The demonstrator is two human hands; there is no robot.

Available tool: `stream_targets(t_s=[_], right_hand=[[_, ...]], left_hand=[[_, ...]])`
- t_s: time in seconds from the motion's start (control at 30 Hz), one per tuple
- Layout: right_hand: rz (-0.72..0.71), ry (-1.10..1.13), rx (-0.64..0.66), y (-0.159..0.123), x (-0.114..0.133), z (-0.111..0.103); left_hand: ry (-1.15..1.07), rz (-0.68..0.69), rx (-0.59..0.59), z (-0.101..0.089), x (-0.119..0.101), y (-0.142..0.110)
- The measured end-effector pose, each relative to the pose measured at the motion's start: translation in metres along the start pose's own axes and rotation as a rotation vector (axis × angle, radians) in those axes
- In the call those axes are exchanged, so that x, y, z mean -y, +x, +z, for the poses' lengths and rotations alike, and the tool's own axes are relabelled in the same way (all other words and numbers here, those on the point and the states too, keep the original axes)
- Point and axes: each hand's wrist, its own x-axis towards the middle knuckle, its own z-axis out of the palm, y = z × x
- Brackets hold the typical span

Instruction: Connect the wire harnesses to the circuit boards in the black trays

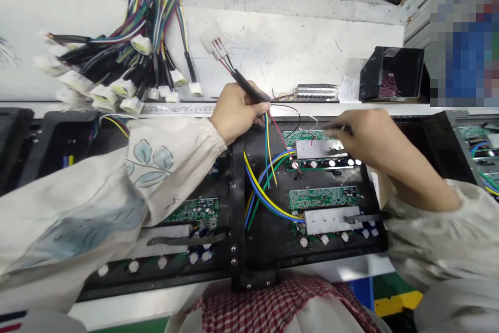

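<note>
My left hand [236,112] is closed around a black-sleeved wire harness [249,89]. A white connector [213,44] sticks up at its far end. Coloured leads hang from it towards a green circuit board [312,138] in a black tray [237,208]. My right hand [368,135] is over that board's right end, fingers pinched on a thin dark tool-like thing [338,126] that I cannot make out. Yellow, blue and green wires [259,187] curve down to a second board [323,199] with a metal plate [331,218].
A big bundle of harnesses with white plugs [117,63] lies on the white bench at back left. Behind my right hand stands a black bin [392,81]. Another board [195,211] sits in the left tray. More boards [477,138] lie far right. Checked cloth [273,307] is at the near edge.
</note>
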Motion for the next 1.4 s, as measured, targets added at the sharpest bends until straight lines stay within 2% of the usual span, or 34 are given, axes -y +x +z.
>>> stream_targets(t_s=[0.07,0.13,0.17,0.23,0.33,0.47,1.07,1.4], right_hand=[[-0.093,-0.005,0.166,-0.008,0.02,0.003],[-0.113,0.058,0.246,-0.008,0.036,0.012],[-0.092,0.106,0.216,-0.006,0.04,0.018],[-0.026,0.156,0.071,0.001,0.042,0.028],[0.06,0.044,-0.06,0.01,0.034,0.038],[0.115,-0.011,-0.041,0.013,0.028,0.044],[0.092,-0.015,-0.058,0.011,0.031,0.044],[0.105,-0.111,-0.064,0.014,0.032,0.047]], left_hand=[[-0.021,0.011,-0.009,0.0,0.001,0.0],[-0.043,0.018,-0.02,0.0,0.002,0.0],[-0.043,0.027,-0.019,0.0,0.002,0.0],[-0.021,0.058,-0.011,-0.001,0.004,0.0],[0.04,0.085,0.015,-0.002,0.006,0.0],[0.076,0.07,0.028,-0.002,0.007,0.0],[0.109,0.086,0.027,-0.002,0.005,0.001],[0.076,0.079,-0.008,0.001,0.008,0.003]])
